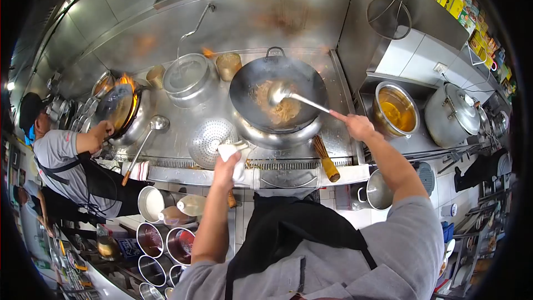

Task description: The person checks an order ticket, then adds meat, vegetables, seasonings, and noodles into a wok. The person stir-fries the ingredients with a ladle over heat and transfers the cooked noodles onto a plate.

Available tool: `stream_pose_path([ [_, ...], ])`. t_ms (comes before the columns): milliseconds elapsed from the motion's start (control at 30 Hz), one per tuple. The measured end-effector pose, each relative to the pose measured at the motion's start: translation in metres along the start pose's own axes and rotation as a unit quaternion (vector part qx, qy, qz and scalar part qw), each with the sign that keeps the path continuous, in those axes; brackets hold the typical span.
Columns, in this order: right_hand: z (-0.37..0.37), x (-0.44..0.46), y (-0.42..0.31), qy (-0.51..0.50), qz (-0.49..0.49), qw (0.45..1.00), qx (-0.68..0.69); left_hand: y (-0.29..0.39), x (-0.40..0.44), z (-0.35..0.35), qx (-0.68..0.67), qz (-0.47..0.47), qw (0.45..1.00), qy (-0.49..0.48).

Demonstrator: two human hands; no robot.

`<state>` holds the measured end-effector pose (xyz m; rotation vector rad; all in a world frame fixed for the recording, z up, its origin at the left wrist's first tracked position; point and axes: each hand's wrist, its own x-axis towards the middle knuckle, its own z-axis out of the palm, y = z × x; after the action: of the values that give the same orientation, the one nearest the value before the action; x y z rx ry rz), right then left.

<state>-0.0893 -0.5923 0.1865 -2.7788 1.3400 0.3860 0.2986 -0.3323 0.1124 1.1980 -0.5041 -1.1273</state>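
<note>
A dark wok (244, 86) sits on the burner in front of me, with noodle-like strips of food (284, 112) and some steam in it. My right hand (360, 126) is wrapped round the end of a long-handled metal ladle (311, 103), whose bowl is down among the food. At the wok's near left, my left hand (225, 171) is closed on a folded white cloth (240, 168). Whether the cloth also covers a wok handle I cannot tell. A round perforated strainer (212, 139) lies just beyond that hand.
A bamboo brush (326, 161) lies on the stove's front edge. To the right stand a pot of yellow oil (397, 110) and a large lidded pot (452, 114). A lidded pot (189, 80) stands left of the wok. Further left, a co-worker (72, 161) works at a flaming wok (116, 105).
</note>
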Motion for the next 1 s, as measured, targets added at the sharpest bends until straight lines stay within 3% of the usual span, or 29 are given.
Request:
stream_pose_path([
  [33,0.013,0.0,-0.003,-0.005,-0.001,1.0,0.0,-0.014,0.011,0.012,-0.042,-0.04,0.998,0.022],
  [100,0.035,0.006,-0.009,-0.013,0.163,0.98,0.113,-0.04,0.042,0.037,-0.104,-0.111,0.988,0.028],
  [133,0.041,0.003,-0.011,-0.014,0.161,0.981,0.111,-0.048,0.057,0.049,-0.12,-0.143,0.982,0.012],
  [200,0.042,-0.01,-0.025,0.054,0.108,0.981,0.149,-0.041,0.066,0.084,-0.142,-0.197,0.97,0.016],
  [267,0.016,-0.053,-0.037,-0.027,0.082,0.97,0.227,-0.056,0.094,0.091,-0.113,-0.208,0.971,-0.044],
  [333,0.035,-0.077,-0.02,0.07,-0.12,0.949,0.283,-0.053,0.116,0.115,-0.12,-0.246,0.962,0.001],
  [400,0.01,-0.076,-0.03,-0.17,0.001,0.894,0.415,-0.099,0.168,0.113,-0.121,-0.295,0.948,-0.001],
  [467,0.058,-0.042,-0.022,-0.063,-0.08,0.956,0.275,-0.088,0.162,0.13,-0.1,-0.294,0.95,0.022],
  [533,0.012,-0.022,-0.05,-0.136,0.056,0.969,0.198,-0.104,0.158,0.131,-0.147,-0.239,0.96,0.022],
  [567,0.006,-0.016,-0.056,-0.132,0.062,0.969,0.201,-0.09,0.126,0.131,-0.182,-0.181,0.966,0.018],
  [633,0.011,-0.013,-0.063,-0.065,0.077,0.983,0.15,-0.116,0.086,0.089,-0.168,-0.169,0.971,0.001],
  [667,0.015,-0.025,-0.064,-0.069,0.079,0.982,0.154,-0.121,0.053,0.071,-0.135,-0.211,0.968,-0.024],
  [733,0.01,-0.053,-0.071,-0.02,0.052,0.989,0.138,-0.125,-0.002,0.073,-0.086,-0.203,0.973,0.074],
  [833,0.039,-0.127,-0.075,-0.002,0.027,0.966,0.256,-0.087,-0.013,0.075,-0.163,-0.224,0.959,0.062],
  [867,0.063,-0.152,-0.08,0.056,-0.003,0.946,0.319,-0.064,0.006,0.078,-0.196,-0.23,0.952,0.056],
  [900,0.082,-0.173,-0.083,-0.006,0.02,0.931,0.364,-0.037,0.02,0.09,-0.207,-0.254,0.942,0.07],
  [933,0.108,-0.192,-0.087,0.065,-0.037,0.909,0.411,0.004,0.011,0.119,-0.183,-0.259,0.939,0.132],
  [967,0.13,-0.204,-0.087,0.021,-0.024,0.89,0.454,0.004,0.004,0.121,-0.182,-0.267,0.938,0.123],
  [1000,0.143,-0.207,-0.086,0.083,-0.062,0.886,0.452,0.004,0.001,0.127,-0.183,-0.27,0.939,0.109],
])
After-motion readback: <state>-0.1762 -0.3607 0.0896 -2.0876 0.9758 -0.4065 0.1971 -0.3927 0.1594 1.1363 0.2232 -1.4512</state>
